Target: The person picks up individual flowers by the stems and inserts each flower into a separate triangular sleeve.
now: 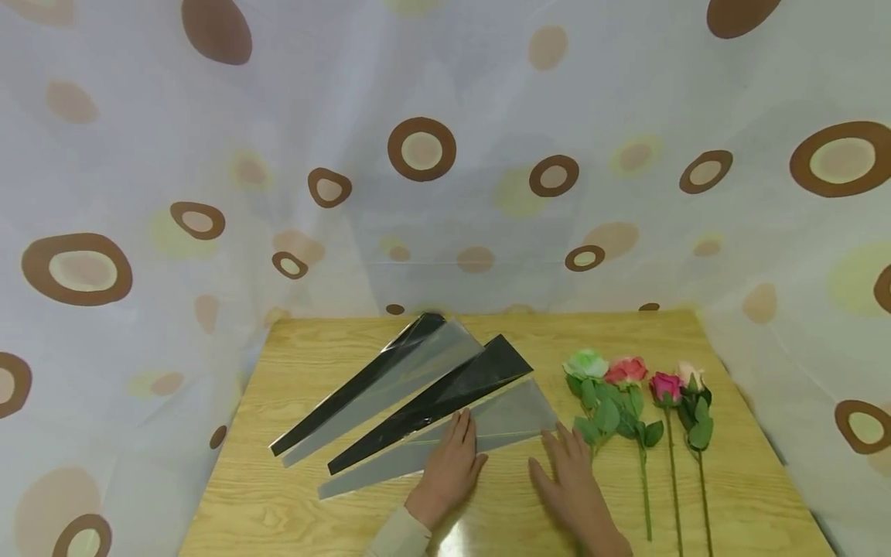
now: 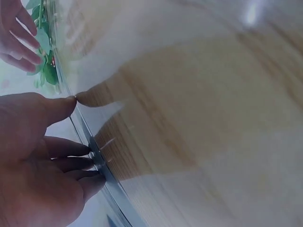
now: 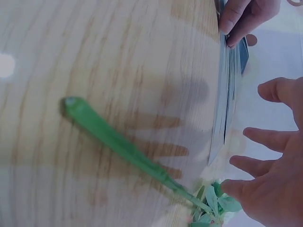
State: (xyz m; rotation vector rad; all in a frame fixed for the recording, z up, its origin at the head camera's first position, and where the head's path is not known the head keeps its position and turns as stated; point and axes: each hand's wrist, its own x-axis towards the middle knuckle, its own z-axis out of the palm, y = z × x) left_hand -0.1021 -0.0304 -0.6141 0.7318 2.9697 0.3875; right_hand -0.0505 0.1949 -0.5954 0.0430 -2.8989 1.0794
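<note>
My left hand (image 1: pixel 448 468) rests its fingers, nearly straight, on the grey part of a long tapered film flower sleeve (image 1: pixel 518 414). In the left wrist view its thumb and fingertips (image 2: pixel 97 163) touch the sleeve's edge. My right hand (image 1: pixel 574 491), fingers spread, is beside the wide right end of that sleeve; in the right wrist view it holds nothing. Whether its fingertips touch the film I cannot tell. A black tapered strip (image 1: pixel 445 398) lies just behind the grey one. Farther left lies a second black-and-grey sleeve (image 1: pixel 397 391).
On the right of the wooden table (image 1: pixel 264 526) lie several artificial roses: pale green (image 1: pixel 586 363), coral (image 1: pixel 626 370), magenta (image 1: pixel 666 387) and pale peach (image 1: pixel 689 375). A thick green stem (image 3: pixel 123 146) points toward the near edge. A patterned curtain (image 1: pixel 473 209) surrounds the table.
</note>
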